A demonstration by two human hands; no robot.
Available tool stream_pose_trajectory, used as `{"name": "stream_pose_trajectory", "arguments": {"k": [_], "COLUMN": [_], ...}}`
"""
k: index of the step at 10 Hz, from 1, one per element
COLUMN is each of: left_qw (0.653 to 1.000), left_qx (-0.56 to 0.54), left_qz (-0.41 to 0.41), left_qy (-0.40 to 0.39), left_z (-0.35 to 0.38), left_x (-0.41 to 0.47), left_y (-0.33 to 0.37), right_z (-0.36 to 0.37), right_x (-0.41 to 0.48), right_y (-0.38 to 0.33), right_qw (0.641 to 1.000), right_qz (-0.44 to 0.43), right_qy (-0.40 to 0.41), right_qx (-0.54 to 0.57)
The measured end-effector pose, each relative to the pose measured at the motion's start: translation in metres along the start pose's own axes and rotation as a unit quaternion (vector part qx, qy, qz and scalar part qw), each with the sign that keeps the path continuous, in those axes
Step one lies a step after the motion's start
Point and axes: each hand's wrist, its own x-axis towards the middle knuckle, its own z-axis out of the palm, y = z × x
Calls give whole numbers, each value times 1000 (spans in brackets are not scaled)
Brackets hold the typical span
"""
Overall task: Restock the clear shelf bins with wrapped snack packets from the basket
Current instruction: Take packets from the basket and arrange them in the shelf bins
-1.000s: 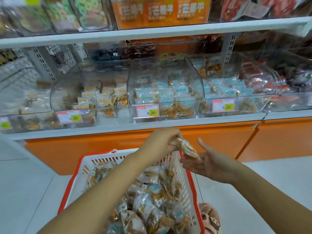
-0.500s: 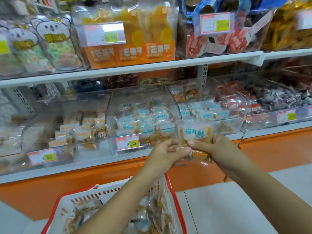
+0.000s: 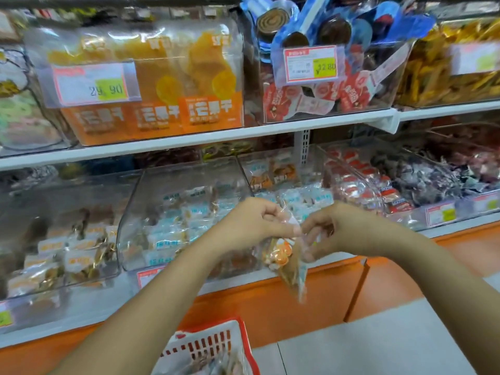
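Observation:
A wrapped snack packet [image 3: 286,262] hangs between my two hands in front of the lower shelf. My left hand [image 3: 251,226] pinches its top edge from the left, and my right hand [image 3: 330,231] pinches it from the right. The packet is clear with orange-brown contents and dangles downward, blurred. Behind my hands stands a clear shelf bin [image 3: 176,212] partly filled with white and blue wrapped packets. The red and white basket [image 3: 213,345] sits at the bottom edge, only its upper corner showing, with packets inside.
Another clear bin [image 3: 67,239] of brown snacks stands to the left, and a bin of red packets [image 3: 359,190] to the right. The upper shelf [image 3: 216,136] carries orange bags and blue-wrapped snacks. An orange cabinet base [image 3: 270,304] runs below; pale floor lies at right.
My view has tilted up, so the basket has dropped to the bottom edge. The packet has turned from flat-on to hanging downward, still pinched between both hands, which sit a little higher.

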Motion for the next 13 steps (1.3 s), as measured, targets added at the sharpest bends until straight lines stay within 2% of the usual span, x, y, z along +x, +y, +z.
{"name": "stream_pose_trajectory", "arguments": {"k": [1,2,3,4,5,6,7,8,9,10,11,12,13], "left_qw": [1000,999,996,981,956,917,859,842,841,837,826,821,817], "left_qx": [-16,-30,-38,-20,231,393,509,535,535,543,559,564,569], "left_qz": [1,5,-6,-11,0,-41,-57,-73,-75,-66,-72,-82,-87], "left_qy": [-19,-16,77,191,181,56,0,-15,-8,-11,-15,-14,-16], "left_z": [-5,-9,-14,-19,-27,-31,-32,-31,-32,-34,-34,-32,-32], "left_x": [24,51,82,112,139,162,173,176,177,180,181,181,180], "left_y": [4,1,-4,-13,-34,-41,-39,-40,-44,-47,-46,-45,-44], "right_z": [-1,-1,-14,-34,-50,-59,-58,-55,-50,-42,-36,-26,-27], "right_x": [14,26,36,56,97,141,176,203,218,218,220,222,225], "right_y": [14,30,46,56,73,82,87,94,97,92,101,106,111], "right_qw": [995,987,976,946,922,884,872,839,852,835,848,839,867], "right_qz": [-28,-25,21,61,118,197,208,204,217,228,205,194,167], "right_qy": [-45,-35,58,211,317,392,396,424,416,429,433,455,465], "right_qx": [90,156,209,237,187,160,199,272,232,257,228,229,59]}}
